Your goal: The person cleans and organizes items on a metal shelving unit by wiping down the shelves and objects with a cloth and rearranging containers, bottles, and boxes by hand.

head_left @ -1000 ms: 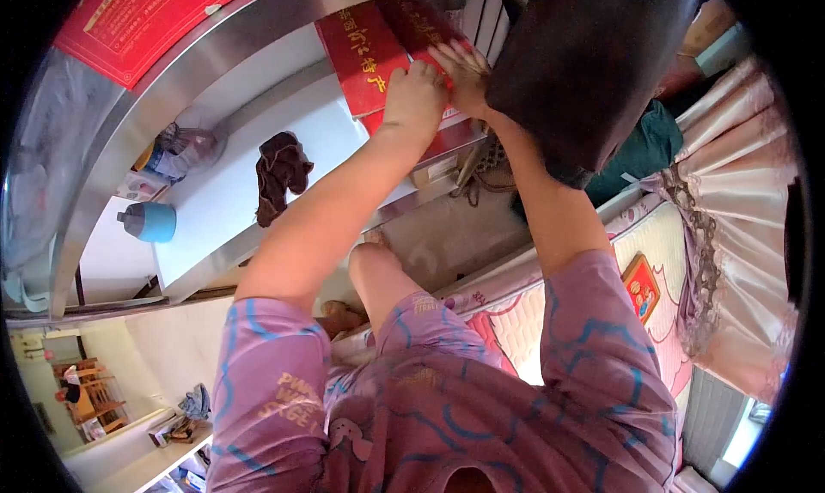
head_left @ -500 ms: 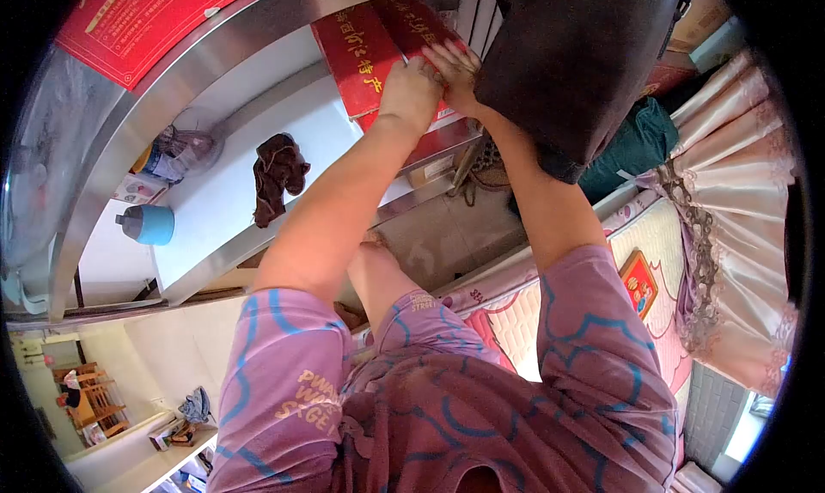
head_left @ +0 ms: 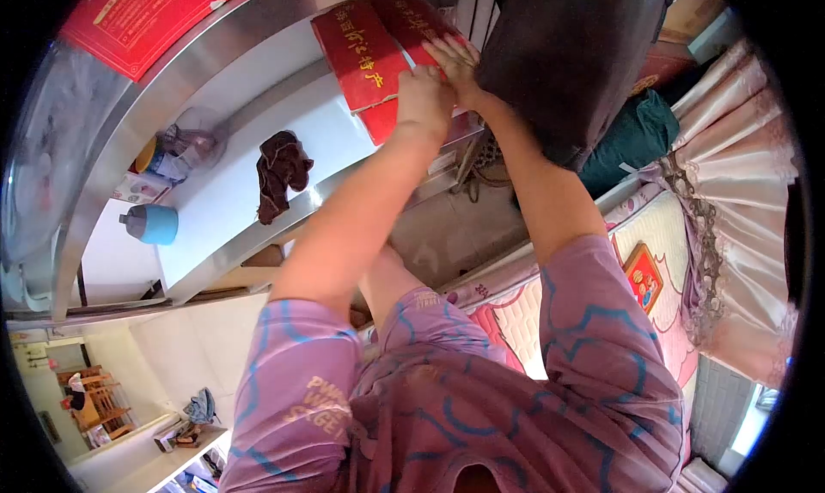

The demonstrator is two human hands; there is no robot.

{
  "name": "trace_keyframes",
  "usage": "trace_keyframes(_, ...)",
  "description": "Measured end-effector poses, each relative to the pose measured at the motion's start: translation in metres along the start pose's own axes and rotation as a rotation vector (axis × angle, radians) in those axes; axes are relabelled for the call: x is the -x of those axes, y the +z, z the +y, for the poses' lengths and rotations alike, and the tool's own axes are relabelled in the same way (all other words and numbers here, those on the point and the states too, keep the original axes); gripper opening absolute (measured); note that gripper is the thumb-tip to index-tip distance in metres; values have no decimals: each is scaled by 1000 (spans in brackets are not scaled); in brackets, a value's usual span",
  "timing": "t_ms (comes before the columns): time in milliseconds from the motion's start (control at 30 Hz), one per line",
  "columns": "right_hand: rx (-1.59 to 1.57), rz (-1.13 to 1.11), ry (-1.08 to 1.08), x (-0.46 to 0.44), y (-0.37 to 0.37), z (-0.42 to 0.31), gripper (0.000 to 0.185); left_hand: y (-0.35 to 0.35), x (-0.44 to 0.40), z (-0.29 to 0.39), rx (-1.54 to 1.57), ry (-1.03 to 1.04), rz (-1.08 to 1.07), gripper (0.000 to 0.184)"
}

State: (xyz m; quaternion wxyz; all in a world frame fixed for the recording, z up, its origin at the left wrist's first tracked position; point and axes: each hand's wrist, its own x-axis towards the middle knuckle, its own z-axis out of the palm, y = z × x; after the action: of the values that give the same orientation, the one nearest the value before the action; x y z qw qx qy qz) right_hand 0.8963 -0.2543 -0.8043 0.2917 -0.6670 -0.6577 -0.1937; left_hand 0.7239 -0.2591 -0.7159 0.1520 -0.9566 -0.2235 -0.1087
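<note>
A red gift box (head_left: 348, 51) with gold lettering lies on the white shelf (head_left: 223, 192). My right hand (head_left: 457, 68) rests flat on its right part, fingers stretched out and slightly apart. Just beside it, my left hand (head_left: 424, 98) is closed over the near right side of the box. Its curled fingers hide whatever they may hold. A pale strip shows on the box just above that hand. On the shelf, left of my left forearm, lies a crumpled dark brown cloth (head_left: 279, 175).
A dark brown bag (head_left: 571, 63) hangs close on the right, near my right forearm. A blue cup-like container (head_left: 155, 224) stands at the shelf's left. Behind are a green bundle (head_left: 632, 141), a pink curtain (head_left: 730, 132) and a mattress (head_left: 516, 317). A metal edge (head_left: 215, 42) curves overhead.
My left hand has slid a little to the right along the box, uncovering more of its near side. My right hand stays spread on the box.
</note>
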Motion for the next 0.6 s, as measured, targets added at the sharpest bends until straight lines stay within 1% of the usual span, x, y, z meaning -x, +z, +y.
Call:
trace_keyframes(33,3,1,-5,-2,-2,0,66,4,-4,3,-23,-52,-21,14)
trace_keyframes(67,119,-39,-2,-2,-4,-1,66,12,-6,2,-23,-55,-17,14)
trace_keyframes(100,235,-79,1,-2,-5,-1,66,21,-7,1,-3,-68,60,15)
trace_keyframes(133,239,-79,-1,-2,-5,0,66,21,-7,0,18,-82,137,15)
trace_keyframes(200,195,-58,1,-1,-3,0,64,22,-9,-6,48,-79,169,15)
trace_keyframes(267,237,-70,20,-2,3,3,63,25,-13,-13,80,-72,205,15)
trace_keyframes(367,264,-117,53,0,1,-2,64,28,-8,-26,274,40,325,13)
trace_keyframes(400,255,-140,59,-2,-2,-4,66,26,-7,-32,273,46,324,13)
trace_keyframes(433,256,-135,62,-4,-4,-5,66,29,-8,-39,333,114,311,12)
trace_keyframes(467,246,-182,94,-5,-6,-6,68,31,-10,-45,395,181,296,13)
trace_keyframes(500,236,-232,127,-5,-8,-6,70,34,-13,-51,394,184,298,13)
trace_keyframes(533,236,-232,128,-4,-5,-4,70,35,-14,-56,447,263,285,11)
trace_keyframes(567,137,-182,128,-4,-2,-1,72,37,-15,-60,499,345,272,10)
trace_keyframes(600,39,-133,130,-3,0,2,74,38,-15,-64,500,349,271,10)
